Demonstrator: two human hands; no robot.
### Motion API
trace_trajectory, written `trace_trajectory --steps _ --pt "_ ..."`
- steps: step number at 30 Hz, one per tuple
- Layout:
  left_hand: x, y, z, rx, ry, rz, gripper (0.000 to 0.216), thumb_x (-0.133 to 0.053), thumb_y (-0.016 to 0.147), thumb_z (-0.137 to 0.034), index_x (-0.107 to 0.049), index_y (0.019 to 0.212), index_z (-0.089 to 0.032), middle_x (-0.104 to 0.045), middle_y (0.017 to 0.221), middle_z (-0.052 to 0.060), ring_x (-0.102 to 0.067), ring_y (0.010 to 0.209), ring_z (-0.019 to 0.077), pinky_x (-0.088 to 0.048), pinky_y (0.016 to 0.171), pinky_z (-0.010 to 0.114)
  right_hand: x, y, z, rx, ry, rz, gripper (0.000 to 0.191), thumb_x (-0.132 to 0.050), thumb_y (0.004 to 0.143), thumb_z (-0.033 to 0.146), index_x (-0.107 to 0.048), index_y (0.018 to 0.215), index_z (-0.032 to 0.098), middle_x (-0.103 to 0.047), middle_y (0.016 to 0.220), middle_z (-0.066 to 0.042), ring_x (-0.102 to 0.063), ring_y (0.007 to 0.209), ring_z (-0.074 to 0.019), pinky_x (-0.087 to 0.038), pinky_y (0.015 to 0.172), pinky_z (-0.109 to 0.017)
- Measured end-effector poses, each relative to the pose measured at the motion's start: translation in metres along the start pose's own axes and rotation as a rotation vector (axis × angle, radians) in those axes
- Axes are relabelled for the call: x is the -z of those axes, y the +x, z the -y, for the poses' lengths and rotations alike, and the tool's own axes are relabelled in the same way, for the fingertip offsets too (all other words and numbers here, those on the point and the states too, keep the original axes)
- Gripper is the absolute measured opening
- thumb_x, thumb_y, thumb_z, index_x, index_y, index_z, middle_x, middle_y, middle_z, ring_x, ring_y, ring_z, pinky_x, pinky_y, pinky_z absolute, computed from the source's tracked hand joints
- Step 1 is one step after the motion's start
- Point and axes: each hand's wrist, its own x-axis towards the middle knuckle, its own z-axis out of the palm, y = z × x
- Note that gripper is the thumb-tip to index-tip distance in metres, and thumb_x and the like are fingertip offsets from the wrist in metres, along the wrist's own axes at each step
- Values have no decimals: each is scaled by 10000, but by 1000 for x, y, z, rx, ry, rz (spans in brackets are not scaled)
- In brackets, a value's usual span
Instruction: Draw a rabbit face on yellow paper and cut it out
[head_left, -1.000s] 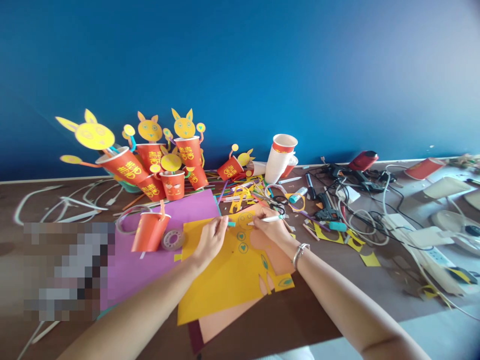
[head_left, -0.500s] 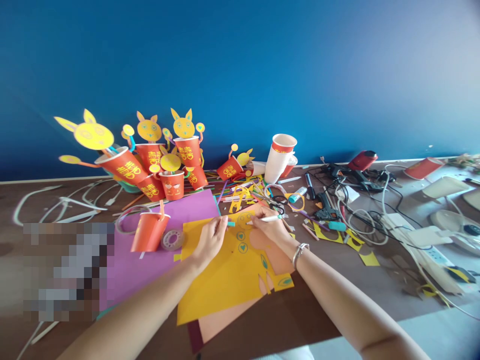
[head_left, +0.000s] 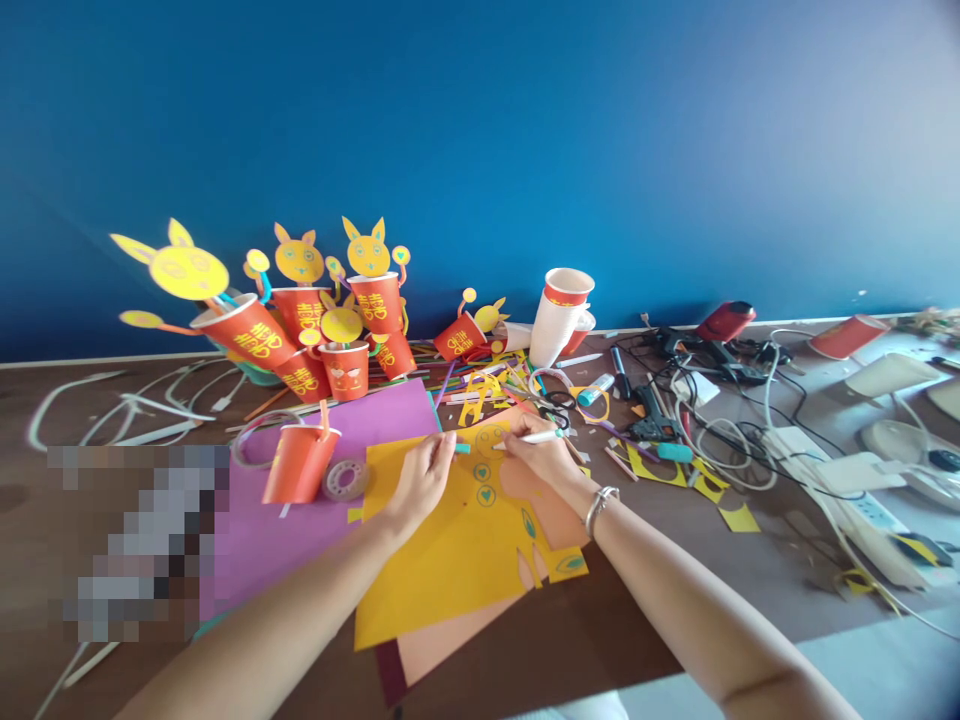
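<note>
The right hand (head_left: pixel 536 445) and its white pen (head_left: pixel 543 437) have edged very slightly left over the past second, while the left hand, the paper and the cups lie as they did. Five yellow rabbit heads, ears raised or tilted, rise from five red paper cups along the blue wall (head_left: pixel 480 150); one of those cups (head_left: pixel 459 337) leans well over to the side. A sixth cup (head_left: pixel 298 468), nearer the person, stands tilted on a purple sheet (head_left: pixel 259 560) with one orange straw (head_left: pixel 325 418) at its rim, touching or just beside a roll of tape (head_left: pixel 346 480). One tall stack of white cups (head_left: pixel 553 325) stands behind the scraps. On the yellow sheet (head_left: pixel 427 560) are one large drawn face (head_left: pixel 488 438), two small circles with hearts, two teal leaf shapes and two pointed cut-outs. The pen lies over the face, its tip pointing left, its long axis running nearly sideways and rising a little to the right. The right fingers are drawn narrowly around the barrel; the left hand (head_left: pixel 426 475) pinches a teal cap (head_left: pixel 462 449) just above the sheet or on it, which cannot be told.
</note>
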Motion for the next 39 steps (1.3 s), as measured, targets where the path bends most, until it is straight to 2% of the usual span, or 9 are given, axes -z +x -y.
trace_trajectory --steps 6,11,16,28,39 --pt "-1 1 3 -5 1 -6 394 -370 894 -441 -601 684 -201 -578 588 45 -619 681 192 -486 625 273 2 -1 9 -82 73 -145 222 -557 691 356 -452 574 198 -543 525 21 -510 504 -125 -376 463 -226" --pt "-1 1 4 1 3 -1 412 -362 893 -475 -614 703 -211 -604 606 60 -616 671 199 -484 616 283 1 -1 4 -58 -43 -116 182 -561 659 307 -455 566 193 -538 534 24 -472 506 -111 -330 442 -210" --pt "-1 1 2 8 4 -16 433 -364 881 -522 -612 693 -221 -637 635 66 -617 660 193 -478 596 271 2 -1 4 -36 -39 -59 157 -535 666 306 -457 587 196 -528 541 28 -466 512 -114 -331 446 -213" --pt "0 0 0 11 23 -6 434 -353 882 -497 -600 689 -197 -637 640 67 -627 669 193 -470 591 267 2 0 5 -21 -85 -84 141 -521 639 275 -425 569 200 -470 532 41 -411 500 -105 -286 429 -212" --pt "0 1 1 2 17 -4 418 -361 885 -473 -620 717 -191 -629 638 60 -606 633 180 -463 576 260 1 2 0 -50 -83 -111 153 -522 650 306 -438 573 204 -506 530 31 -425 484 -112 -293 431 -225"
